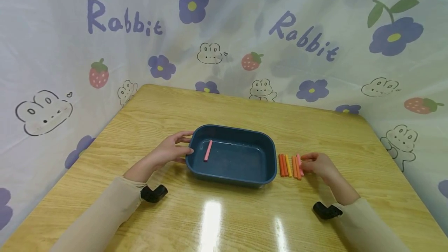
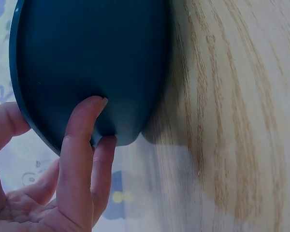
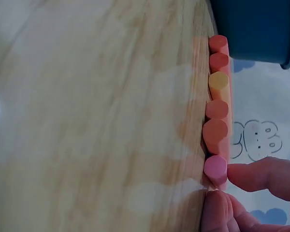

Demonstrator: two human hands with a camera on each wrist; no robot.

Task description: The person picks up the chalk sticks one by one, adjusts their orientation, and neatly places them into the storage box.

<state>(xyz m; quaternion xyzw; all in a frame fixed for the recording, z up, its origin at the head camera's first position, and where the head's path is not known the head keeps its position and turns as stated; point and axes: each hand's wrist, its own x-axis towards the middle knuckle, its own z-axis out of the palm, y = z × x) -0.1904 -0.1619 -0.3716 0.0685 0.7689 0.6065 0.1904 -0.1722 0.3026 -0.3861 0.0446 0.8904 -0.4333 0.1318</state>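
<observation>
Your right hand (image 1: 316, 163) pinches the pink stick (image 3: 215, 169); it looks light and brittle, so grip mid-length. Your left hand (image 1: 171, 151) rests relaxed fingers against the tub (image 1: 260, 174).

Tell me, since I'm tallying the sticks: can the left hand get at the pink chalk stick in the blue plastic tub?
Probably yes: the left hand rests on the open tub's rim, nothing covering the stick.

Bright overhead light is glaring in streaks off the near table (image 1: 210, 221). Both wrist views are blurring up close; the head view's edges are bending.
</observation>
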